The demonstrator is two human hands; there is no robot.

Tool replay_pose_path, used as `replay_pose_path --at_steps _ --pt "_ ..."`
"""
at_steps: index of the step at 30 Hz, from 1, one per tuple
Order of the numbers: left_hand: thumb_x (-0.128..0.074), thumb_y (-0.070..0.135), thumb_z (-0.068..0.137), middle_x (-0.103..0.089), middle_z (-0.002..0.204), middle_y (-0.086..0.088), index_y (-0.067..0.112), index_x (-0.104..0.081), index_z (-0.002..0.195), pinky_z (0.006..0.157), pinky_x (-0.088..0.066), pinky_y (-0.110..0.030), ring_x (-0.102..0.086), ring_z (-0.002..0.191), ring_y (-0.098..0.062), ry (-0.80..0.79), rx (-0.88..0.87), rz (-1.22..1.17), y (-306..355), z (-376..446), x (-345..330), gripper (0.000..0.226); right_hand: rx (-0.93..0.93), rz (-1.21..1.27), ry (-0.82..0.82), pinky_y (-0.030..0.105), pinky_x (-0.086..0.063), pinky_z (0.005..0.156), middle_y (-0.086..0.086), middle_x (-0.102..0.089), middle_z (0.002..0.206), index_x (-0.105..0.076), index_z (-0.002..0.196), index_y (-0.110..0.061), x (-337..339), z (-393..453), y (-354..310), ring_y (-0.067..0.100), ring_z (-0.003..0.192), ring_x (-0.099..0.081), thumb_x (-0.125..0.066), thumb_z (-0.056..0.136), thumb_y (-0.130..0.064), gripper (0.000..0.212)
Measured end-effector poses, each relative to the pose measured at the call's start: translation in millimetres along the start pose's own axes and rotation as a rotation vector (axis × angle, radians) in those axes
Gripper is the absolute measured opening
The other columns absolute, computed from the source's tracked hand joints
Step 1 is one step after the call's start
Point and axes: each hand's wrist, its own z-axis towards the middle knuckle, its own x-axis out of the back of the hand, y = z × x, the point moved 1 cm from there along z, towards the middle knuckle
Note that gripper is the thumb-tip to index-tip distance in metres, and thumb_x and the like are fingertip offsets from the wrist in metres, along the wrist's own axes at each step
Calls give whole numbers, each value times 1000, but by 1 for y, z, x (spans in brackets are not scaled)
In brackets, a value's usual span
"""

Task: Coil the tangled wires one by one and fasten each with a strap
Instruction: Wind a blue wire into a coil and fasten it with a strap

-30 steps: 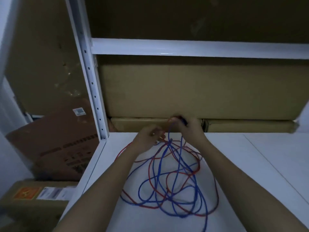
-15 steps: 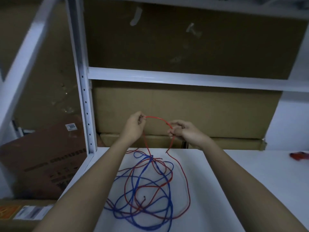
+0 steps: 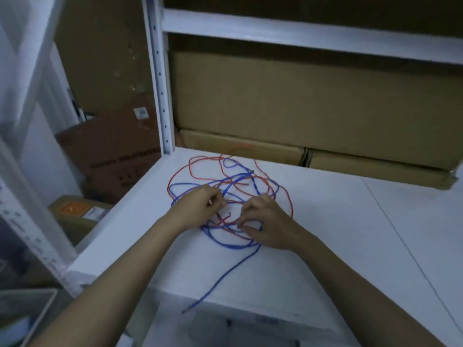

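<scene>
Hands over a red and blue wire tangle on a white bench.
Cardboard boxes (image 3: 300,101) fill the shelving beyond the fingers, behind the white bench (image 3: 350,246). The blue wire (image 3: 225,242) and red wire (image 3: 180,170) lie looped together under and beyond the fingers, one blue end trailing off the near edge. Left hand (image 3: 200,205) has fingers curled, pinching a strand, though its colour is unclear. Right hand (image 3: 265,221) has fingers bent, tips pinching into the tangle just beside the left.
</scene>
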Motion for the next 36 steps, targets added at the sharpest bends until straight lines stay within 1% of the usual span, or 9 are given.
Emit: replay_pose_path --at_steps 3,8,12,16,18,24,30,33,36 --pt "-59 30 92 -58 70 4 21 -56 71 65 -43 -32 -52 64 -9 -163 57 -1 1 -37 -15 23 71 30 -196 29 -40 79 2 -61 94 -72 89 -15 -20 -24 -12 16 91 -48 -61 78 -15 16" --pt "-63 54 84 -61 73 -2 12 -61 78 65 -43 -30 -49 63 -9 -462 123 -24 17 -72 -30 42 106 57 -258 35 -33 101 7 -52 134 -70 94 -17 -27 -35 -15 23 127 -41 -63 76 -19 20" --pt "-68 38 86 -55 71 11 20 -57 81 66 -41 -24 -48 63 -5 -568 107 -20 24 -84 -38 22 177 5 -212 38 -34 104 5 -55 132 -70 90 -16 -30 -35 -13 22 130 -39 -66 84 -30 16" --pt "-46 21 101 -62 71 4 7 -57 88 65 -47 -21 -56 62 -7 -294 158 -312 31 -74 -17 22 -53 314 79 39 -50 77 2 -61 91 -58 88 -15 -12 -17 -16 17 88 -55 -55 94 -22 9" --pt "-41 25 102 -56 63 3 12 -56 82 59 -44 -22 -50 55 -7 -56 181 -431 39 -60 2 28 -189 536 208 33 -40 55 -4 -49 63 -49 85 -19 9 -1 -19 14 58 -44 -50 98 -21 13" --pt "-33 26 104 -30 46 12 15 -50 78 43 -19 -20 -21 43 -4 155 42 -742 78 -4 63 33 -258 806 508 14 -30 46 -9 -44 46 -52 80 -15 82 65 -16 2 42 -36 -52 97 -13 17" --pt "-30 29 105 -28 44 10 17 -45 78 37 -17 -16 -20 38 -4 406 -8 -1027 104 64 123 33 -296 943 209 30 -41 58 1 -47 55 -55 84 -10 85 72 2 14 50 -48 -35 103 -16 29" --pt "-30 30 105 -29 43 11 17 -44 79 35 -18 -14 -20 37 -3 499 -68 -1180 118 85 152 33 -287 634 -104 33 -40 71 1 -53 63 -56 87 -14 100 76 0 19 65 -55 -31 105 -19 31" --pt "-27 31 105 -29 42 11 18 -43 80 35 -17 -14 -20 36 -2 562 -125 -1219 134 102 180 34 -295 679 68 32 -47 68 3 -48 61 -52 84 -12 149 96 -6 15 56 -57 -30 104 -15 30"
